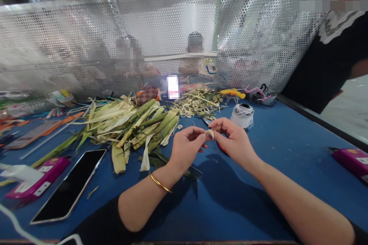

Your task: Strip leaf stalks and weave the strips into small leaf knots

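Over the middle of the blue table, my left hand (185, 147) and my right hand (234, 139) meet fingertip to fingertip. Pinched between them is a small, pale, curled strip of corn husk (211, 134), and the fingers of both hands are closed on it. A gold bangle (159, 183) circles my left wrist. Under my right hand shows part of a red-handled tool (222, 148), mostly hidden. Left of my hands lies a heap of green and cream corn husks (129, 122). Beyond my right hand stands a spool of white string (242, 116).
A phone (70, 185) and a magenta power strip (47, 178) with a white plug lie at left; another magenta strip (350, 160) is at right. Husk scraps (198, 101), a lit screen (173, 86) and a yellow tool (233, 92) sit near the perforated screen (178, 11). A person (324, 57) stands at right.
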`<move>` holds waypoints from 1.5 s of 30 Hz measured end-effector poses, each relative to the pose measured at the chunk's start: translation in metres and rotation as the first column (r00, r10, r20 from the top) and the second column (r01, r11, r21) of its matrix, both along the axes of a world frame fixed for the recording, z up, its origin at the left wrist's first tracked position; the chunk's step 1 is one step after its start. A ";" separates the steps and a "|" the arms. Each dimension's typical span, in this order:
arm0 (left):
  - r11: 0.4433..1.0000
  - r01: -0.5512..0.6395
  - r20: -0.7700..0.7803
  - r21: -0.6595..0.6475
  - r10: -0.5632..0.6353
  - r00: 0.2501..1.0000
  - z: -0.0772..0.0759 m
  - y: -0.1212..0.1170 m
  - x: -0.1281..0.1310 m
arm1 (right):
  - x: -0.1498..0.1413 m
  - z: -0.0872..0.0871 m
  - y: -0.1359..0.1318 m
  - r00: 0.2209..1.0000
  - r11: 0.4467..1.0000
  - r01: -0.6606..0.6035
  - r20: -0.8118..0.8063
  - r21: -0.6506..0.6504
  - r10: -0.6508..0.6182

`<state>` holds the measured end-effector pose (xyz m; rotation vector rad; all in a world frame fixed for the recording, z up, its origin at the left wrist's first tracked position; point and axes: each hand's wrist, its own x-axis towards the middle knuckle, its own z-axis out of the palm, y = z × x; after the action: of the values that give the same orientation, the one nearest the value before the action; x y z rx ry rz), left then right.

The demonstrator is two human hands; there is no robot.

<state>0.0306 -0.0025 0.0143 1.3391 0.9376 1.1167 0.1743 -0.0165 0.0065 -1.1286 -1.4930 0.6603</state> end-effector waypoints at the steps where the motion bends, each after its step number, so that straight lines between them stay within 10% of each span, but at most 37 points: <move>1: 1.000 0.000 0.000 0.001 0.000 1.000 0.000 0.000 0.000 | 0.000 0.000 0.000 1.000 1.000 -0.005 -0.011 -0.010 0.005; 14: 0.977 0.022 0.166 -0.212 0.014 0.986 0.001 0.001 -0.002 | 0.005 -0.002 0.001 0.939 0.972 -0.037 0.340 0.232 -0.045; 29: 1.000 0.004 -0.006 -0.006 -0.004 1.000 -0.001 0.003 -0.001 | 0.003 -0.005 0.005 0.998 0.997 -0.042 -0.044 -0.067 0.039; 45: 0.972 0.055 0.088 -0.230 -0.036 0.996 -0.003 0.007 -0.003 | 0.002 -0.002 0.006 0.993 0.983 -0.073 -0.104 -0.170 0.056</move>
<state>0.0275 0.0040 0.0114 1.1101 0.9411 0.9866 0.1762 -0.0102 0.0040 -1.1651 -1.4131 0.8937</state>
